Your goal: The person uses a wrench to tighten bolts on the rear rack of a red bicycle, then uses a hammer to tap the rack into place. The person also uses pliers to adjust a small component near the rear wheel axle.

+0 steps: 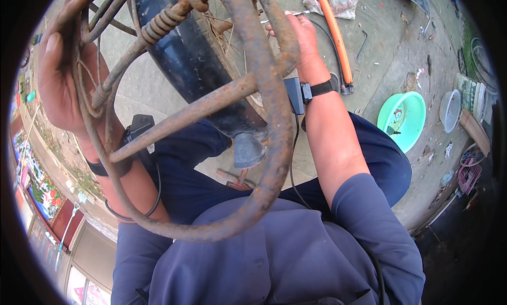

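A rusty bicycle rear rack with a coil spring fills the near middle, above my lap. Beneath it show a black mudguard with a grey flap at its lower end and part of a spoked wheel. My left hand is closed around the rack's rods at the far left; some fingers are hidden behind them. Beyond the rack on the right, my right hand pinches a slender silvery tool beside the wheel. Its exact kind cannot be made out.
To the right lie an orange pump with a black hose, an L-shaped key and a crumpled cloth. A green basin and a pale bowl stand farther right. A reddish-handled tool lies between my legs.
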The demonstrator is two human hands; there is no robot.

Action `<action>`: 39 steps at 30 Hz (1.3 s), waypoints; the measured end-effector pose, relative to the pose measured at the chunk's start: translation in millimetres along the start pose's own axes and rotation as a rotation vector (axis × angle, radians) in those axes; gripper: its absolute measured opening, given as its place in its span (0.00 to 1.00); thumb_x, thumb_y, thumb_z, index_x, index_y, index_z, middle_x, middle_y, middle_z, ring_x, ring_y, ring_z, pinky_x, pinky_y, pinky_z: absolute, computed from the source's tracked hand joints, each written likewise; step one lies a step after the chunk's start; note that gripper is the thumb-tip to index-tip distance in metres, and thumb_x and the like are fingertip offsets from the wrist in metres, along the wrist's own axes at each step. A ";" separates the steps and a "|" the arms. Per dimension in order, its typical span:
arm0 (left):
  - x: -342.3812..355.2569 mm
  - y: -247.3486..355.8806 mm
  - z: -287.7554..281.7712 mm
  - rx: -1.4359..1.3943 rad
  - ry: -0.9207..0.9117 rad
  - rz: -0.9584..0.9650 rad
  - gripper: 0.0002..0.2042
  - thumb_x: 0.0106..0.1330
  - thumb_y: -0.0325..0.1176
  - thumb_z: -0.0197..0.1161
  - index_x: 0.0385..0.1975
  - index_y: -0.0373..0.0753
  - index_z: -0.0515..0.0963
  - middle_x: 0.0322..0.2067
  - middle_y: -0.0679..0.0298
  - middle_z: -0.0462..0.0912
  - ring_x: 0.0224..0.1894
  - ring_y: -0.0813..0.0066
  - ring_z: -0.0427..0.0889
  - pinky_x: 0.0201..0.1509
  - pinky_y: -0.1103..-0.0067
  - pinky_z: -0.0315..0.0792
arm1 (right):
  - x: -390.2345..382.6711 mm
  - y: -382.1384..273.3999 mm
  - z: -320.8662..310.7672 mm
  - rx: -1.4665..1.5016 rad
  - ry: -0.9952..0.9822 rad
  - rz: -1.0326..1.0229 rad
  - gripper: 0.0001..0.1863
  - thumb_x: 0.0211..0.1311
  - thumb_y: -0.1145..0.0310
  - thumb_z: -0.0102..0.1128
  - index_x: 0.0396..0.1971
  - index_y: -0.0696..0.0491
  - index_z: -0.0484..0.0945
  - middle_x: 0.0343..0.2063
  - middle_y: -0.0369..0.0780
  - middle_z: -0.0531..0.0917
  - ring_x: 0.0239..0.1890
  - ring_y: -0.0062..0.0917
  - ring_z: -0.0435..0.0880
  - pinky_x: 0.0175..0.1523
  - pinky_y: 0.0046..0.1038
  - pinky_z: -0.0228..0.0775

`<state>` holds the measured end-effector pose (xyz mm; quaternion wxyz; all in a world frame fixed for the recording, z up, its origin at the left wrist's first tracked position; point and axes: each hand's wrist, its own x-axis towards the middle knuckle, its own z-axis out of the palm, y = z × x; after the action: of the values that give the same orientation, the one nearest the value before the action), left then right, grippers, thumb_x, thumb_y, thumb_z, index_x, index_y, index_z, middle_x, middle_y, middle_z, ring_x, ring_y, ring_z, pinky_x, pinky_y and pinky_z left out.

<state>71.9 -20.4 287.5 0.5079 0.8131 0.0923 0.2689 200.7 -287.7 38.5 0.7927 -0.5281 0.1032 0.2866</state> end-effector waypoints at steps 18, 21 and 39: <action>-2.7 5.7 6.9 0.016 0.017 0.007 0.27 0.71 0.45 0.45 0.57 0.26 0.74 0.65 0.42 0.67 0.70 0.60 0.66 0.66 0.77 0.67 | 14.0 7.0 -6.9 0.054 -0.055 0.092 0.10 0.72 0.66 0.53 0.40 0.60 0.71 0.30 0.41 0.80 0.34 0.37 0.88 0.38 0.29 0.86; -5.7 8.4 6.2 0.039 -0.004 -0.003 0.25 0.72 0.42 0.45 0.57 0.27 0.74 0.63 0.41 0.70 0.70 0.56 0.66 0.71 0.70 0.63 | 20.6 12.9 -10.2 0.098 -0.064 0.138 0.10 0.73 0.66 0.53 0.39 0.59 0.72 0.30 0.41 0.80 0.35 0.38 0.88 0.39 0.31 0.85; -4.0 10.5 14.5 0.065 0.007 0.068 0.24 0.72 0.40 0.44 0.55 0.26 0.76 0.63 0.39 0.70 0.69 0.54 0.68 0.70 0.72 0.64 | 34.5 45.5 -25.1 0.643 -0.080 0.570 0.09 0.72 0.71 0.48 0.32 0.59 0.73 0.25 0.42 0.79 0.32 0.37 0.85 0.39 0.34 0.85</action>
<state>75.0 -38.2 290.4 0.4716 0.8308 0.0750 0.2860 206.8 -285.7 -23.6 0.8094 -0.1931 0.2984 0.4675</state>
